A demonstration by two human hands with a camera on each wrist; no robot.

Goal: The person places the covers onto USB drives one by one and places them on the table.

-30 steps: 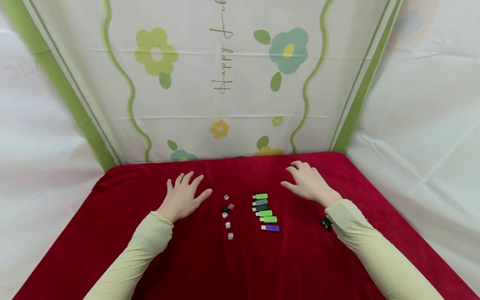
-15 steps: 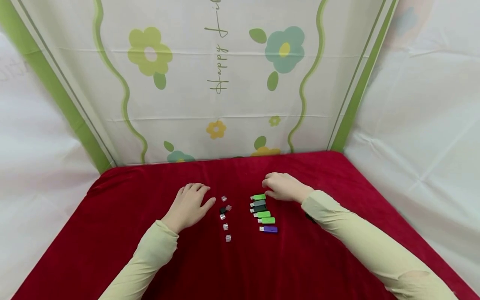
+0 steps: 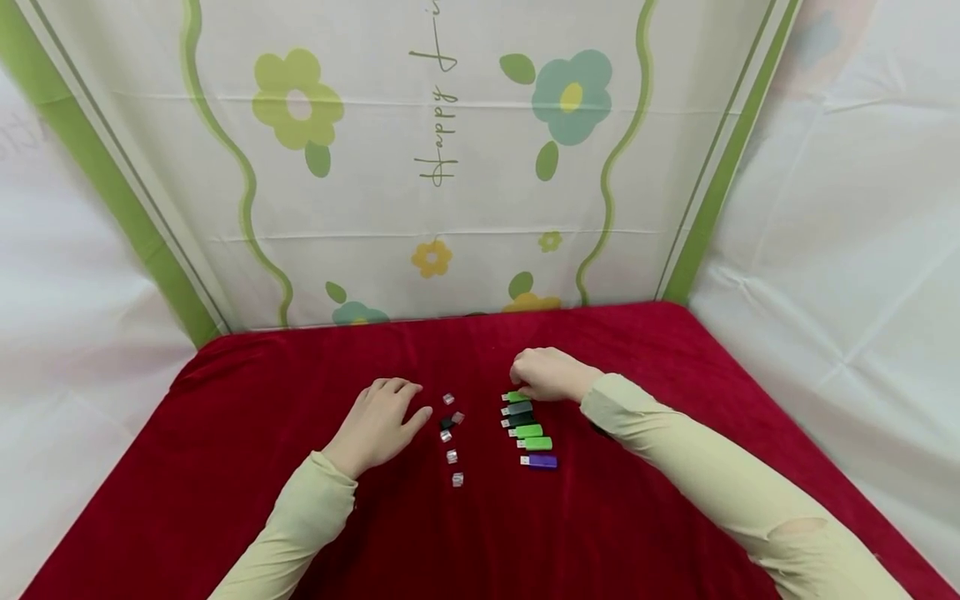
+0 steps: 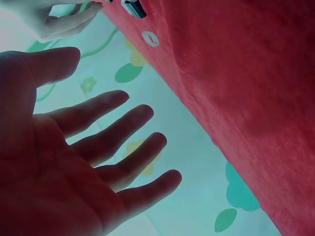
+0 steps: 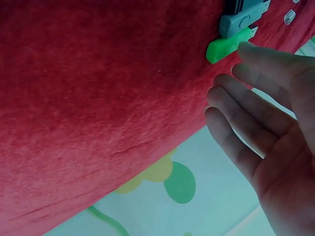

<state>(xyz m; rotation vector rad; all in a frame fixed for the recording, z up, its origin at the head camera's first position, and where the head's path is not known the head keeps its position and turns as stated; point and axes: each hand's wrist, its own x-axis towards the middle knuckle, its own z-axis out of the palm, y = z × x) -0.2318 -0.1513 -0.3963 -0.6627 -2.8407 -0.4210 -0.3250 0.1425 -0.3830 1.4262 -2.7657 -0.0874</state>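
My right hand point(image 3: 553, 373) is at the far end of a column of USB sticks. Its thumb tip overlaps the farthest one, a bright green USB stick point(image 5: 227, 45), in the right wrist view; I cannot tell if they touch. The fingers are loosely bent, with no visible grip. Closer in lie a grey stick point(image 3: 517, 408), a black stick point(image 3: 519, 421), two more green sticks point(image 3: 536, 443) and a purple stick point(image 3: 542, 462). My left hand point(image 3: 375, 423) hovers with spread fingers, holding nothing, left of several small clear caps point(image 3: 452, 457) and a black cap point(image 3: 447, 422).
A red cloth point(image 3: 420, 542) covers the table. Behind it hangs a white curtain point(image 3: 360, 200) printed with flowers, and pale sheets point(image 3: 840, 275) close off both sides.
My right hand has moved left and down to the farthest green stick, its fingers bending. The left hand has shifted slightly nearer and toward the caps, fingers less spread. The sticks lie as before.
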